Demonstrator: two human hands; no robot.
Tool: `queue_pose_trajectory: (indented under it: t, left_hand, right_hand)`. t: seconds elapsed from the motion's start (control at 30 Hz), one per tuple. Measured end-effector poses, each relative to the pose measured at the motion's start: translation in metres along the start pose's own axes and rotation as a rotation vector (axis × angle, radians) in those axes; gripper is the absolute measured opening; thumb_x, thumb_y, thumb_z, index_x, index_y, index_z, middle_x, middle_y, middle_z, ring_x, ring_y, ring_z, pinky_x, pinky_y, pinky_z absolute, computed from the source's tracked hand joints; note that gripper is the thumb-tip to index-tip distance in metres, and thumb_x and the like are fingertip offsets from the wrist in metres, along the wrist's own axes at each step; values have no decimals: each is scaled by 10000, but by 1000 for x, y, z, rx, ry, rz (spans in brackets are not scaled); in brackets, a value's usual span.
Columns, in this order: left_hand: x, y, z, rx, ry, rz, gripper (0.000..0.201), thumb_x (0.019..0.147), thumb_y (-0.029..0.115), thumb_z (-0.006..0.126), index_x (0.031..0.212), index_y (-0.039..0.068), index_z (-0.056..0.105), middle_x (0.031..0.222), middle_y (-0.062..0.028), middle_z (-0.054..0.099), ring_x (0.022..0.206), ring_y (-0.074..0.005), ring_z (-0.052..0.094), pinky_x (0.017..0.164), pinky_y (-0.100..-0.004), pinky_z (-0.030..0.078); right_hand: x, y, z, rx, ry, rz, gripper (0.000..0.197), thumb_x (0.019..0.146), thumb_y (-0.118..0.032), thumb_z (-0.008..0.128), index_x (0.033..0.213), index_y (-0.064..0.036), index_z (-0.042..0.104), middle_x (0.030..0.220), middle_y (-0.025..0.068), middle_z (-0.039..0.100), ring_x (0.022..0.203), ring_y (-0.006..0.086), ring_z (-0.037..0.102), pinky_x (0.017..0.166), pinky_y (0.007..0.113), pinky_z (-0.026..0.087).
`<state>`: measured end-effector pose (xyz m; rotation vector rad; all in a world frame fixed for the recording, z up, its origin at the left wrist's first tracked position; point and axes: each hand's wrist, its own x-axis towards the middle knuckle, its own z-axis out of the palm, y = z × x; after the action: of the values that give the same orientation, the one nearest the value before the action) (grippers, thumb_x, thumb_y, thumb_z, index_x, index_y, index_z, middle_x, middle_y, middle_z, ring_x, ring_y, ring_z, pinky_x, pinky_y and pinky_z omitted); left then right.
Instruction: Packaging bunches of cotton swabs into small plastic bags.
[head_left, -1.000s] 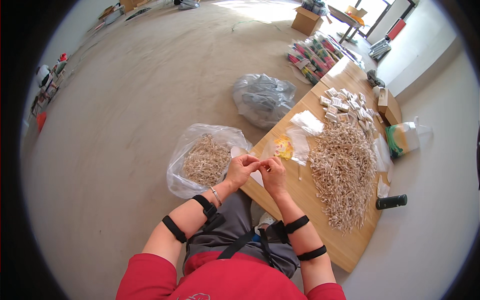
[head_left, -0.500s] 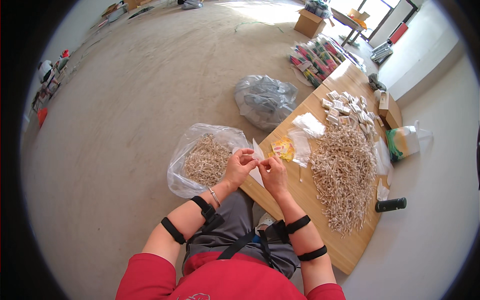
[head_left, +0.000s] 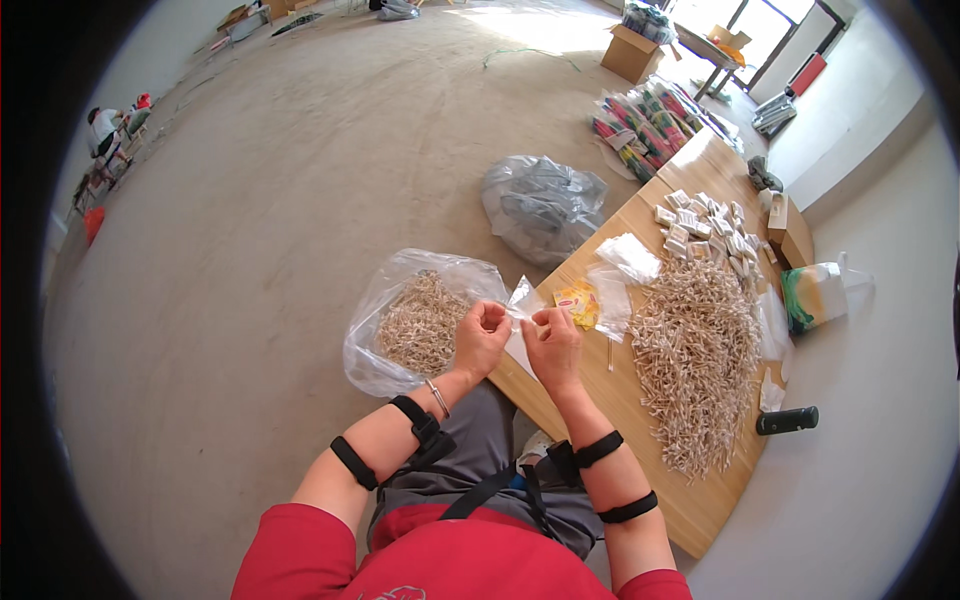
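Small clear plastic bag (head_left: 523, 297), held up at the near left edge of the wooden table (head_left: 626, 420). Pinched, thumb against fingertips, by left hand (head_left: 482, 338) and right hand (head_left: 553, 350) alike, apparently at its rim, though too small to be sure. Best tugged evenly and gently, without tearing, clear of the yellow printed packet (head_left: 577, 302) just beyond and the heap of cotton swabs (head_left: 697, 365) farther right.

Left hand (head_left: 482, 338), right hand (head_left: 553, 350) pinching small clear plastic bag (head_left: 521, 299); from hands: pale thin-stick heap (head_left: 697, 365), 3 o'clock; translucent plastic sack (head_left: 363, 335), 9 o'clock
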<state>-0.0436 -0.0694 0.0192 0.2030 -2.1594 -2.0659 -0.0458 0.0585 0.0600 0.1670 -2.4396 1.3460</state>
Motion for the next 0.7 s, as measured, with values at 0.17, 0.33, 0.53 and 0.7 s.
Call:
queue_pose_trajectory:
  t: [0.17, 0.33, 0.53, 0.7]
  left_hand:
    - [-1, 5, 0, -44, -2, 34, 140, 835, 30, 641, 928, 25, 536, 815, -31, 619, 731, -94, 611, 679, -239, 519]
    - [-1, -1, -1, -89, 26, 12, 125, 844, 27, 631, 914, 32, 528, 815, -31, 618, 742, -91, 609, 684, -238, 525]
    - [0, -12, -3, -128, 69, 12, 119, 837, 45, 633, 913, 32, 542, 796, -34, 624, 729, -96, 610, 670, -249, 523]
    - [-2, -21, -5, -53, 64, 11, 170, 815, 88, 661, 931, 22, 556, 782, -52, 638, 720, -116, 626, 670, -257, 521]
  right_hand:
    - [-6, 11, 5, -127, -99, 204, 184, 766, -214, 680, 781, -40, 623, 708, 121, 656, 628, 283, 647, 599, 393, 500]
    - [-5, 21, 16, -44, -140, 244, 155, 795, -167, 661, 804, -18, 618, 685, 117, 669, 615, 207, 665, 589, 327, 519]
    - [-5, 20, 23, 21, -200, 243, 134, 825, -129, 647, 820, -2, 604, 670, 94, 663, 574, 137, 652, 541, 273, 517]
    - [-2, 16, 26, 74, -58, 277, 100, 812, -109, 629, 813, -15, 596, 702, 132, 648, 638, 252, 644, 611, 365, 510]
